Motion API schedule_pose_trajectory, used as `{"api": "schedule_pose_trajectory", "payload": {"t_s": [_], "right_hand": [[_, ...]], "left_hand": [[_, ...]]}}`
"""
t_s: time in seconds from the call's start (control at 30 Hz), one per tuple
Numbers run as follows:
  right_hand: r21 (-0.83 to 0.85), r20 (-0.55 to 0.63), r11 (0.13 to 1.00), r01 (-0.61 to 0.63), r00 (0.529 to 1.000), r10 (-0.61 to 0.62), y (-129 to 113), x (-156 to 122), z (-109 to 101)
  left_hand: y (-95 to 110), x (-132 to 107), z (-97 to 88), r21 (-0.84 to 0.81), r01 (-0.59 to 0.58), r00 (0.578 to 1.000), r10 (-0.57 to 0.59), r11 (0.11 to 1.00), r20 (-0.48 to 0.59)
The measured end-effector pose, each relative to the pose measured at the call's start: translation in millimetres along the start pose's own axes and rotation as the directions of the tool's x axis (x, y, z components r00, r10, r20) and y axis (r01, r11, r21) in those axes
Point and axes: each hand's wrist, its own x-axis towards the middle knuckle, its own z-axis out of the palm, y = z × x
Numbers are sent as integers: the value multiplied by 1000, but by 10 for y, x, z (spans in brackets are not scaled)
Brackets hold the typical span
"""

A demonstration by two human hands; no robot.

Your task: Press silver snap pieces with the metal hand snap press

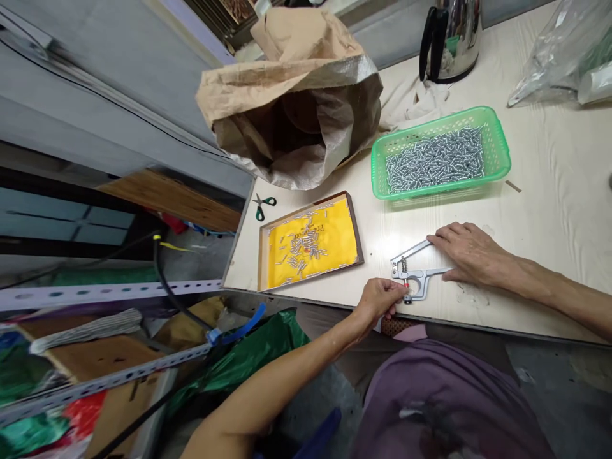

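Grey metal hand-press pliers (pixel 423 274) with a coil spring rest on the table near its front edge. My right hand (pixel 471 252) is closed round the ends of their two handles, which stand apart. At the jaw end, the fingers of my left hand (pixel 380 298) are pinched together; whatever small piece they hold is too small to make out. Left of the pliers lies a shallow box (pixel 360 245) with a yellow lining, small silvery rod-like pieces scattered over it. Behind the pliers stands a green plastic basket (pixel 500 150) holding a heap of small silvery ribbed pieces (pixel 435 159).
An open brown woven sack (pixel 291 76) stands at the back left. Green-handled scissors (pixel 261 207) lie by the table's left edge. A steel kettle (pixel 459 41) and a clear plastic bag (pixel 559 57) are at the back. A perforated metal rack (pixel 109 290) is left of the table.
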Motion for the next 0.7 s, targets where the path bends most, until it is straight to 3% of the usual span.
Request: {"api": "schedule_pose_trajectory", "payload": {"t_s": [0.1, 0.17, 0.23, 0.3, 0.37, 0.43, 0.5, 0.6, 0.7], "right_hand": [[-23, 25, 999, -31, 999, 31, -46, -8, -33], [-20, 14, 999, -26, 1000, 26, -64, -20, -41], [-19, -7, 1000, -20, 1000, 19, -78, -35, -36], [-14, -23, 1000, -19, 1000, 18, -96, -50, -20], [4, -35, 1000, -19, 999, 20, -114, -69, -5], [22, -41, 1000, -17, 999, 18, -122, -93, -7], [18, -29, 999, -43, 999, 43, -111, -119, -34], [-24, 7, 996, -84, 996, 84, -68, -151, -98], [-59, -9, 997, -43, 999, 43, -33, -172, -113]], "left_hand": [[-26, -28, -2, 165, -63, 997, 69, 984, -34], [-26, -68, 22, 359, -237, 949, 294, 903, -112], [4, -87, 79, 580, -419, 799, 587, 699, -130], [68, -52, 159, 734, -507, 638, 769, 452, -33], [156, 36, 235, 802, -536, 564, 819, 262, 110], [246, 142, 283, 821, -552, 547, 806, 146, 224], [322, 226, 295, 828, -553, 560, 777, 91, 288], [397, 280, 287, 837, -543, 583, 745, 60, 324], [421, 292, 304, 824, -563, 577, 743, 60, 340]]}}
